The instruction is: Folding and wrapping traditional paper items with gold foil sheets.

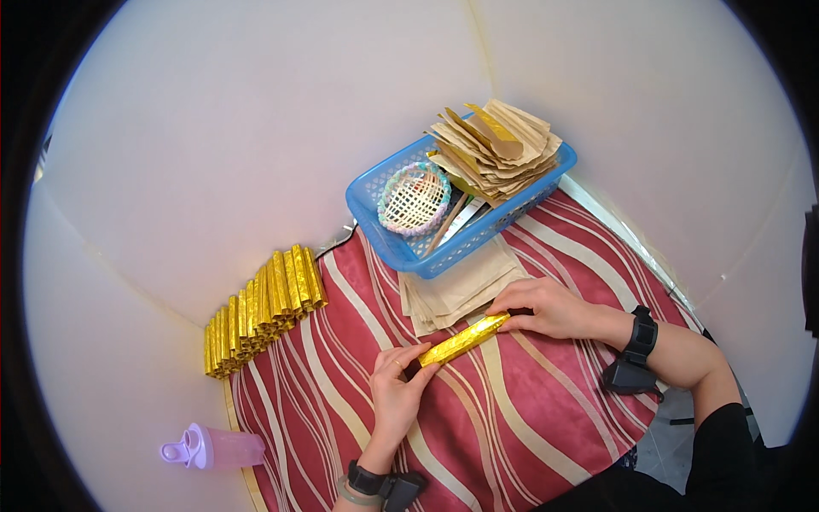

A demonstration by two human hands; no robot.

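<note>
A gold foil paper roll (463,340) lies slantwise between my two hands, just above or on the striped cloth. My left hand (397,386) pinches its lower left end between thumb and fingers. At the upper right end, my right hand (546,309) grips it the same way. Just beyond the roll, a stack of tan paper sheets (456,286) rests on the cloth, partly under the basket. Many similar gold rolls (264,307) are piled side by side at the left edge of the cloth.
A blue plastic basket (365,224) stands at the back, holding a small woven basket (415,199), a thin stick and a thick bundle of tan and gold papers (499,149). A purple bottle (223,448) lies at the left. Red striped cloth (546,410) covers the table; pale walls surround it.
</note>
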